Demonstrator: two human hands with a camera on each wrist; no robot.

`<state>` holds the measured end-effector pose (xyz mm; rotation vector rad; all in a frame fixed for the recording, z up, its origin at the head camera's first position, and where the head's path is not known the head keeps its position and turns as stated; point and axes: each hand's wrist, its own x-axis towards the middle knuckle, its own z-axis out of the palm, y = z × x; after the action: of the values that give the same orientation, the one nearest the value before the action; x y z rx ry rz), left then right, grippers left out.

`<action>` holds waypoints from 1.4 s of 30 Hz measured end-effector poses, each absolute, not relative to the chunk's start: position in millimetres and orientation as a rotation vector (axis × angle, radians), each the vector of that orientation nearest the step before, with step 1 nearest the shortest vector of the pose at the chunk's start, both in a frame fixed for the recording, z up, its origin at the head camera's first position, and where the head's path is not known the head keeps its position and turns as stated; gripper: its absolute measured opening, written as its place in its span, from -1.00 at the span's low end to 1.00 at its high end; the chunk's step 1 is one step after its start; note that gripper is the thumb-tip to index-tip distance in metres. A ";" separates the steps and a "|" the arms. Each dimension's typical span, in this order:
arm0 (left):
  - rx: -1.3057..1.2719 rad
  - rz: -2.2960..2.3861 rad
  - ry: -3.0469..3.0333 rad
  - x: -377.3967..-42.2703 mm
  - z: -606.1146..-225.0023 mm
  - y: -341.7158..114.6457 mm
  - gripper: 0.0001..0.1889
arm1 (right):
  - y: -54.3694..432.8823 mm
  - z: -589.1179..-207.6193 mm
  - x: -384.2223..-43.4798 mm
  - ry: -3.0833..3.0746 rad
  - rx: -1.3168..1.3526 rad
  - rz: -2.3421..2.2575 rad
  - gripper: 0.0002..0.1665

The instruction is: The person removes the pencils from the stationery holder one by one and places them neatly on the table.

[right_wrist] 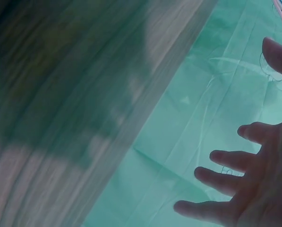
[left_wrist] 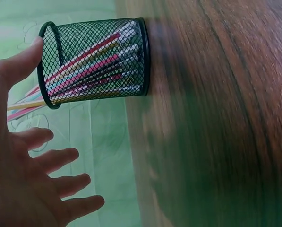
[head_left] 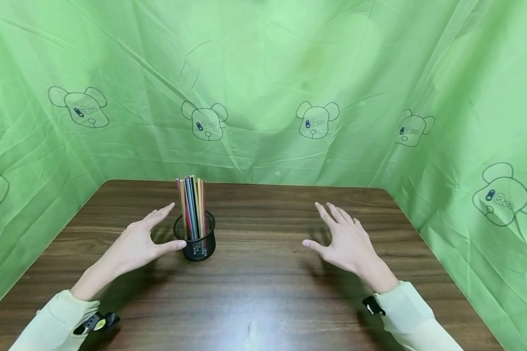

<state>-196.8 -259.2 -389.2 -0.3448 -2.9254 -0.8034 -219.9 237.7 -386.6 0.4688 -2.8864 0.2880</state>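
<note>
A black mesh pen cup [head_left: 205, 246] stands upright on the wooden table, left of the middle. Several thin coloured pencils [head_left: 192, 207] lean in it, their upper ends well above the rim. Just left of the cup is my left hand [head_left: 137, 244], fingers spread and thumb stretched toward the rim. In the left wrist view the thumb tip overlaps the rim of the pen cup [left_wrist: 94, 59]; whether it touches, I cannot tell. My right hand [head_left: 348, 243] hovers over the right side of the table, fingers spread, holding nothing. Its fingers [right_wrist: 226, 179] also show apart in the right wrist view.
The brown wooden table [head_left: 263, 282] reaches back to a green cloth [head_left: 263, 73] printed with bear-head outlines, which surrounds it at the back and both sides. Dark straps with small devices sit on both wrists, over pale sleeves [head_left: 404, 307].
</note>
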 end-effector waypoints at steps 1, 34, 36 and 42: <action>-0.346 -0.817 -2.922 -196.9 -389.5 -259.1 0.11 | 235.8 -385.9 -219.6 -2.885 0.472 0.290 0.26; -0.466 -1.491 -2.758 -214.9 -398.4 -256.4 0.02 | 138.7 -368.4 -241.5 -2.665 0.966 1.088 -0.32; -0.473 -1.532 -2.746 -215.2 -399.2 -256.5 0.02 | 132.9 -369.4 -243.9 -2.667 0.981 1.122 -0.33; -0.477 -1.592 -2.719 -216.3 -400.5 -257.5 -0.02 | 112.9 -369.0 -249.0 -2.663 1.026 1.222 -0.30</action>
<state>-216.3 -257.5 -400.5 -0.4774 -2.7194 -1.5918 -249.0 112.9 -369.0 1.0258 -2.6633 1.2220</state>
